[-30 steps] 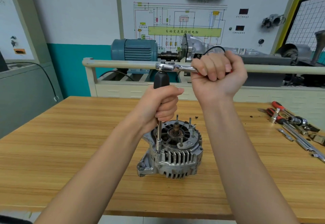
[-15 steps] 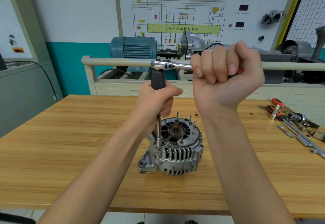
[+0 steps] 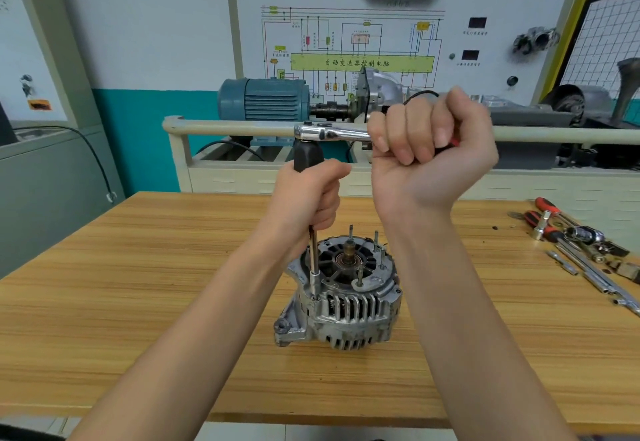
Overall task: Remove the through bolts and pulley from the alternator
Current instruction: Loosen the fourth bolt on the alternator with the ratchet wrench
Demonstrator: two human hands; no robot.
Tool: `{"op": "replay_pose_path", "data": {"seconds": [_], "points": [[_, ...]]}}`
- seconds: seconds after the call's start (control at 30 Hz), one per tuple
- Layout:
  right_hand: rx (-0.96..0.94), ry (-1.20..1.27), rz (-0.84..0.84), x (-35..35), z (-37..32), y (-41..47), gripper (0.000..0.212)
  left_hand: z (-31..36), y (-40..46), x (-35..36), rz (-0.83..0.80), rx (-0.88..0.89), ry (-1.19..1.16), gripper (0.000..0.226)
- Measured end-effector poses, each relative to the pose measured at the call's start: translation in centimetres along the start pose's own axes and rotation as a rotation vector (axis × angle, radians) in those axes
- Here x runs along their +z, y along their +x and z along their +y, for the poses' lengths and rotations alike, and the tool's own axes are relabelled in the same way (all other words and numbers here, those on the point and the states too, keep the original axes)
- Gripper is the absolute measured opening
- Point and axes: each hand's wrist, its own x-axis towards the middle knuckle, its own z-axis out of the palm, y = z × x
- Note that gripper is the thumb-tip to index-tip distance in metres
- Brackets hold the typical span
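Since your right hand (image 3: pixel 433 149), fingers clamped on the ratchet handle (image 3: pixel 332 133), has swung nearer you, while your left hand (image 3: pixel 308 198) grips the extension (image 3: pixel 313 260), the through bolt (image 3: pixel 316 298) in the alternator (image 3: pixel 343 295) standing on the surface (image 3: pixel 138 284) is likely loosening.

A single head-worn wide-angle view looks forward and down over the light wooden desk (image 3: pixel 138 302) from close above its near edge. Both forearms enter from the bottom of the frame, and the hands meet near the centre. The white wiring-diagram wall panel (image 3: pixel 346 42) fills the upper centre, straight lines bowing toward the edges.
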Motion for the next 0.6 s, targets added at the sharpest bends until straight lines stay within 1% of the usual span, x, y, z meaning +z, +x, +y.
{"op": "replay_pose_path", "data": {"seconds": [0.07, 0.13, 0.2, 0.23, 0.3, 0.4, 0.5, 0.53, 0.57, 0.6], "points": [[-0.119, -0.098, -0.1, 0.8, 0.7, -1.1, 0.048, -0.2, 0.0, 0.6, 0.164, 0.016, 0.041, 0.046], [-0.218, -0.154, -0.157, 1.4, 1.3, -1.8, 0.045, -0.4, 0.1, 0.9, 0.276, 0.033, 0.076, 0.04], [-0.245, -0.164, -0.174, 1.6, 1.5, -1.9, 0.044, -0.6, 0.0, 1.0, 0.303, 0.05, 0.094, 0.038], [-0.224, -0.15, -0.169, 1.4, 1.4, -1.7, 0.045, -0.7, 0.0, 0.9, 0.284, 0.06, 0.097, 0.038], [-0.14, -0.114, -0.138, 0.8, 0.7, -1.0, 0.047, -0.6, -0.1, 0.3, 0.167, 0.078, 0.087, 0.04], [0.043, 0.017, -0.015, -0.5, -0.4, 0.5, 0.047, -0.2, 0.1, -1.1, -0.152, 0.04, -0.01, 0.041], [0.232, 0.258, 0.133, -2.0, -0.9, 1.9, 0.043, 0.1, 0.5, -1.8, -0.462, -0.081, -0.129, 0.035], [0.271, 0.328, 0.16, -2.4, -0.9, 2.1, 0.043, 0.1, 0.5, -1.7, -0.53, -0.113, -0.158, 0.035], [0.29, 0.376, 0.178, -2.7, -0.9, 2.3, 0.043, 0.0, 0.5, -1.6, -0.562, -0.135, -0.174, 0.038], [0.29, 0.396, 0.191, -2.9, -0.8, 2.4, 0.043, -0.1, 0.6, -1.4, -0.556, -0.15, -0.177, 0.041]]}}
